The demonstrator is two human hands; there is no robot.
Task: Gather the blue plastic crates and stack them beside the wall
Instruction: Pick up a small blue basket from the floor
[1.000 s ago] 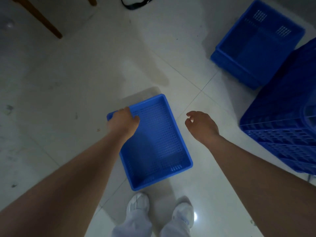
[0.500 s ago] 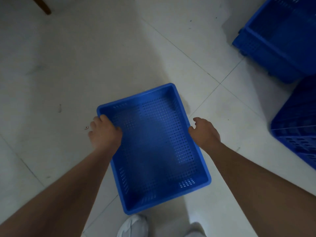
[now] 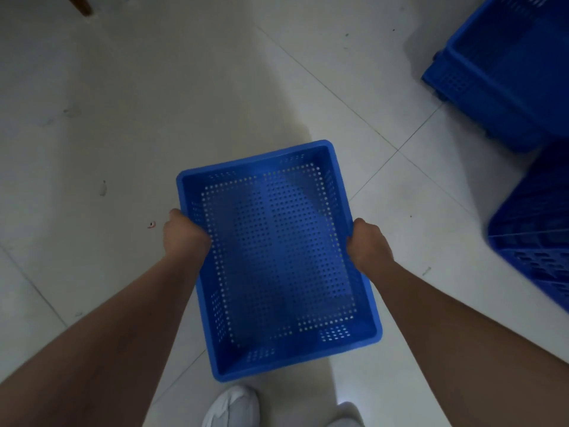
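Note:
A shallow blue plastic crate [image 3: 277, 260] with a perforated floor fills the middle of the view, held level above the tiled floor. My left hand [image 3: 184, 237] grips its left rim and my right hand [image 3: 368, 246] grips its right rim. A deeper blue crate [image 3: 498, 66] stands on the floor at the top right. Another blue crate [image 3: 535, 238], with lattice walls, stands at the right edge, partly cut off.
The floor is pale tile with grout lines and a few small specks. A brown wooden leg [image 3: 81, 4] shows at the top left. My white shoes [image 3: 234, 406] are at the bottom edge, under the held crate.
My right hand has closed on the crate's right rim. Both hands have lifted the crate off the floor and turned it straighter; the view has shifted so the right-hand crates sit further out.

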